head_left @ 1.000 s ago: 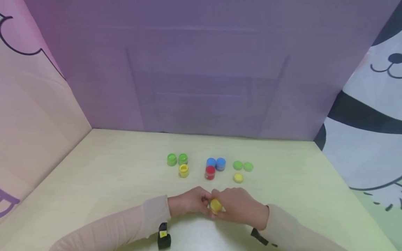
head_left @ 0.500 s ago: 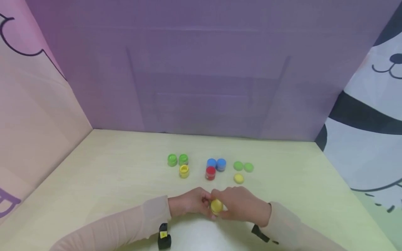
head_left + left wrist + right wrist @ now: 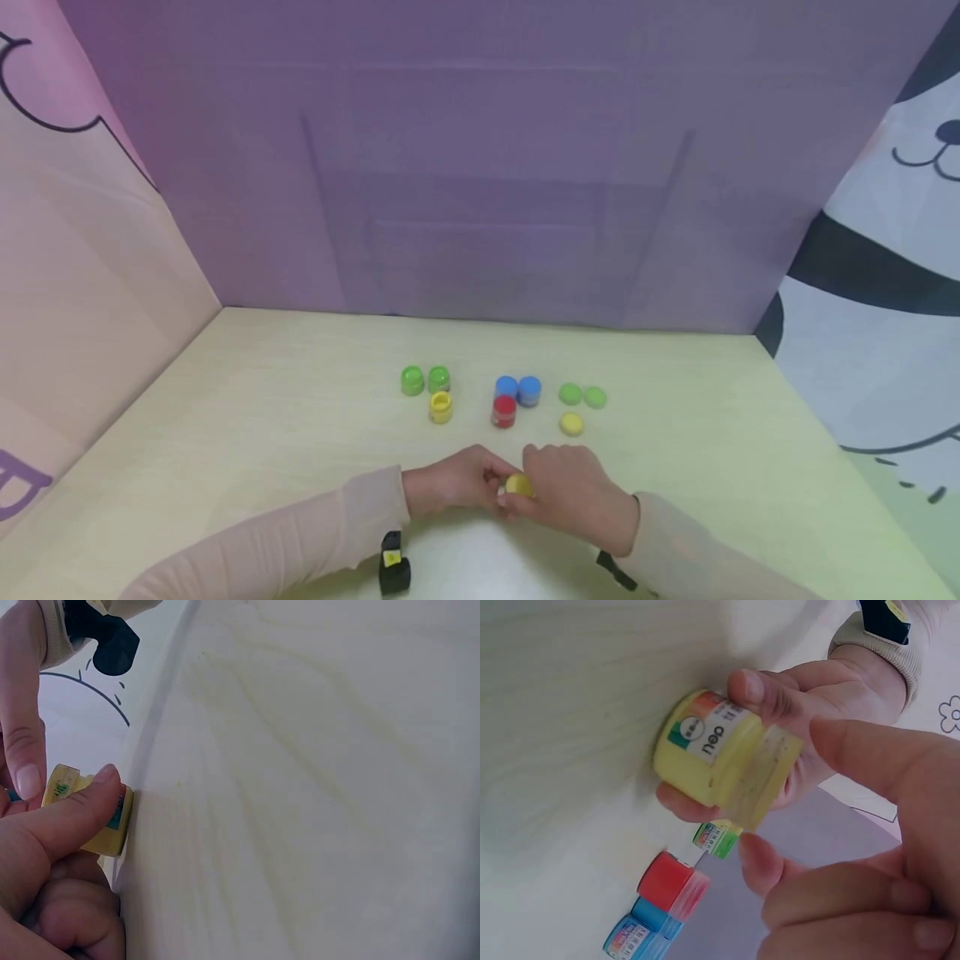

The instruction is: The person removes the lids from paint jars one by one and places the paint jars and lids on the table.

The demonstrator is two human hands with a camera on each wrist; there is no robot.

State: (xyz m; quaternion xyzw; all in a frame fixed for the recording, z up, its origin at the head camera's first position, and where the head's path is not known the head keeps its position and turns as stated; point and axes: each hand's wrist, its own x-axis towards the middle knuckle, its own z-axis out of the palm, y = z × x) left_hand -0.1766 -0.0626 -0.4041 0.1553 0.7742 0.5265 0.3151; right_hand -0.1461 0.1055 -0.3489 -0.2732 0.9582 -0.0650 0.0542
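Note:
My left hand (image 3: 459, 479) holds a small yellow paint jar (image 3: 686, 761), tilted, between thumb and fingers just above the table. The jar's labelled side shows in the right wrist view, and its lid (image 3: 769, 776) is on and looks blurred. My right hand (image 3: 576, 493) is around that lid, index finger and thumb spread on either side, with a narrow gap at the fingertips. Its other fingers are curled under. In the left wrist view my left thumb (image 3: 82, 810) lies along the jar, and most of the lid is hidden there.
On the table (image 3: 300, 400) beyond my hands stand two green jars (image 3: 412, 381) and a yellow jar (image 3: 441, 407), all uncapped. Two blue jars (image 3: 529, 391) and a red jar (image 3: 504, 411) are capped. Two green lids (image 3: 571, 393) and a yellow lid (image 3: 572, 424) lie to the right. A purple panel (image 3: 480, 208) rises behind.
My right hand has turned slightly at the lid, its knuckles shifting right and its thumb now across the lid's near side. The left hand with the jar has hardly moved.

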